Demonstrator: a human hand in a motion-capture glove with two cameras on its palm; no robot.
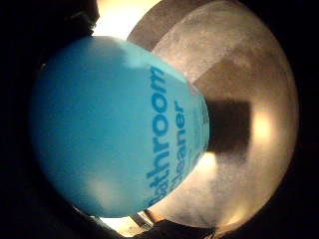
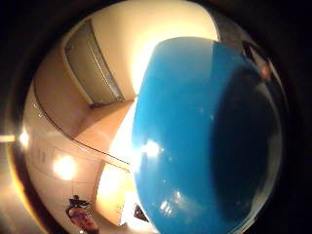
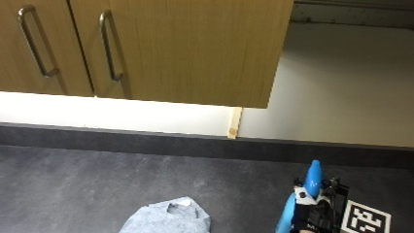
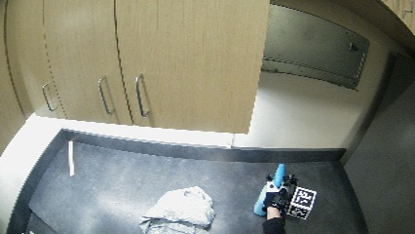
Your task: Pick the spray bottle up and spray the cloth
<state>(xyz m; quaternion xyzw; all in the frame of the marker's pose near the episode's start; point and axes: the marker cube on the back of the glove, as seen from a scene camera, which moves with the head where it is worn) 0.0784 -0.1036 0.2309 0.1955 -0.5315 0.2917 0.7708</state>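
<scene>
Pick-up step looks underway: the right hand is wrapped round the bottle, which stands on the counter at 3 o'clock of the cloth. Next it needs lifting and aiming at the cloth. Nozzle and trigger can't be made out, bottle base cut off.

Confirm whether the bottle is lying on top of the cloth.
No. In the wide outside view the bottle stands upright in the right hand, on the counter well apart from the crumpled cloth.
</scene>
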